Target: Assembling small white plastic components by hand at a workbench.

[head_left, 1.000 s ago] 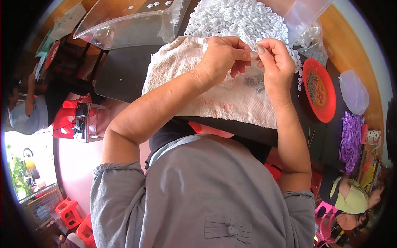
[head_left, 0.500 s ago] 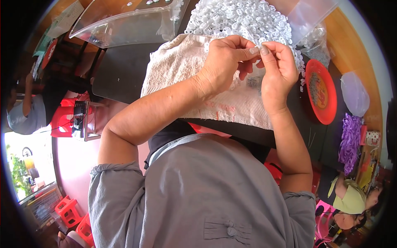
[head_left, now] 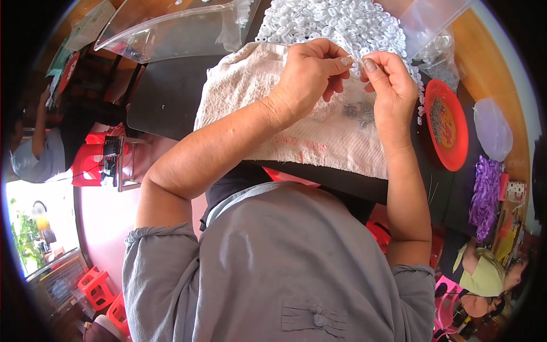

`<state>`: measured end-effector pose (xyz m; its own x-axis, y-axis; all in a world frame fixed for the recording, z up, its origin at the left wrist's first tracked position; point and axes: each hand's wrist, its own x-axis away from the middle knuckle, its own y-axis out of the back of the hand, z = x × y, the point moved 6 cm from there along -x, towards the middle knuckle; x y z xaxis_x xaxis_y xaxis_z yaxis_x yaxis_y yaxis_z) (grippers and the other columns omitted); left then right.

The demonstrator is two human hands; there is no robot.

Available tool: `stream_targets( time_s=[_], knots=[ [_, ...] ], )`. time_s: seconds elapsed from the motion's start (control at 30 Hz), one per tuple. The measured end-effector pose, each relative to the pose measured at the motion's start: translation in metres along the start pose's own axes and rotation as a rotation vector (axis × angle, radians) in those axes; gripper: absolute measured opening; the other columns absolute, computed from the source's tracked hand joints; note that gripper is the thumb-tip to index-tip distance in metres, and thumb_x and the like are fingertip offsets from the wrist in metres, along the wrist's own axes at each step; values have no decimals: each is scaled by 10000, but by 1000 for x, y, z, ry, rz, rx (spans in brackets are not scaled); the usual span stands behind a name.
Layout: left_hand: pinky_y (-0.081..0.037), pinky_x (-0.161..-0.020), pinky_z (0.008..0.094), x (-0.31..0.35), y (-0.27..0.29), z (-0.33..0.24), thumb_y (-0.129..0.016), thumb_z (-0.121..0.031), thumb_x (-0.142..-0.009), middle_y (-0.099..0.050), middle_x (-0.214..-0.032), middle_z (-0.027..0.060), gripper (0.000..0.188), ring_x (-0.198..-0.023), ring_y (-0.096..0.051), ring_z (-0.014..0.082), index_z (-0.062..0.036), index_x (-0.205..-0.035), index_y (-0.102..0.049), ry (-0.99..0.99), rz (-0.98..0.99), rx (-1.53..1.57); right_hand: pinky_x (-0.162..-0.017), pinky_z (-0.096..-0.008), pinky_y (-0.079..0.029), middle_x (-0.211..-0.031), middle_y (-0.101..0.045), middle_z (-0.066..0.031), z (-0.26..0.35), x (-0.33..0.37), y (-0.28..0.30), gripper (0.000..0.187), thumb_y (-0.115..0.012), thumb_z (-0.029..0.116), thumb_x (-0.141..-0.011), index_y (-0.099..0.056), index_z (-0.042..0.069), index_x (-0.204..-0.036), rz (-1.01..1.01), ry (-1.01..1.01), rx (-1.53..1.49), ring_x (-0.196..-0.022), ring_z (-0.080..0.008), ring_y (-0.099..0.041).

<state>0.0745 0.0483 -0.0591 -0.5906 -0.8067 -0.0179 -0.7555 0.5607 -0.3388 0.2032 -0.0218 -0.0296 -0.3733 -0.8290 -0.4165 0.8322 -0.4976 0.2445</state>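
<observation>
Vs 0.5 s ago, the fingertips have parted a bit: L hand (head_left: 307, 71) & R hand (head_left: 394, 94) were all but touching at the tips, now there's a small gap btwn, & more of the dark bits (head_left: 360, 114) shows beside the R hand. Grip: each thumb is bent in close to its index finger; tips too small & busy against white, so can't tell if either's pressed together or pinching a pc. White pcs (head_left: 336, 23) are heaped just past the towel (head_left: 239, 85), which lies on the desk (head_left: 159, 105); dark bits sit on the towel below the hands. Red dish (head_left: 459, 128) w/ more grey bits (head_left: 437, 122) is to R.

To do it well, I'd say: tips close, wrists steady, stay over cloth so a dropped pc prob. won't bounce. Light pinch at the very edge, so parts stay visible & don't ping off. Don't brush the dark bits; they'd scatter.
</observation>
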Motion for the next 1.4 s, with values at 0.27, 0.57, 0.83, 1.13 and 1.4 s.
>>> stream_targets(
  time_s=[0.27, 0.57, 0.83, 1.13, 1.4],
  knots=[
    [-407, -436, 228, 1, 0, -3, -624, -107, -907, -618, -725, 64, 136, -564, -558, 98, 28, -903, -606, -12, -13, -141, -604, -281, -470, -751, -635, -61, 13, 0, -4, 55, -622, 26, -876, -596, 11, -922, 80, 177, 243, -657, -141, -580],
    [-463, -496, 250, 1, 1, -4, -634, -73, -865, -615, -703, 60, 124, -574, -565, 97, 48, -882, -618, -80, -12, -224, -602, -284, -476, -757, -641, -80, 18, 1, -6, 53, -620, -3, -864, -591, 10, -906, 78, 230, 277, -652, -163, -596],
    [-401, -460, 195, 8, -1, -3, -616, -91, -899, -598, -714, 21, 94, -570, -529, 56, 3, -897, -610, -71, -65, -248, -528, -209, -430, -715, -604, 8, 10, 7, -10, 46, -614, 68, -912, -629, 24, -909, 51, 206, 240, -631, -57, -545],
    [-385, -447, 206, 10, 3, -2, -622, -62, -880, -580, -675, 20, 84, -539, -512, 63, 8, -835, -614, -107, -135, -205, -519, -189, -369, -713, -599, 27, 0, 11, -24, 47, -612, 55, -905, -644, 25, -888, 67, -18, -4, -626, -38, -528],
    [-359, -385, 241, -17, 31, -13, -644, -60, -865, -589, -658, 76, 119, -468, -520, 124, 50, -849, -604, -202, -262, -16, -578, -194, -379, -770, -616, 25, -1, -10, 2, 100, -628, 76, -901, -673, 23, -973, -25, -105, -26, -662, -52, -538]
  ],
)
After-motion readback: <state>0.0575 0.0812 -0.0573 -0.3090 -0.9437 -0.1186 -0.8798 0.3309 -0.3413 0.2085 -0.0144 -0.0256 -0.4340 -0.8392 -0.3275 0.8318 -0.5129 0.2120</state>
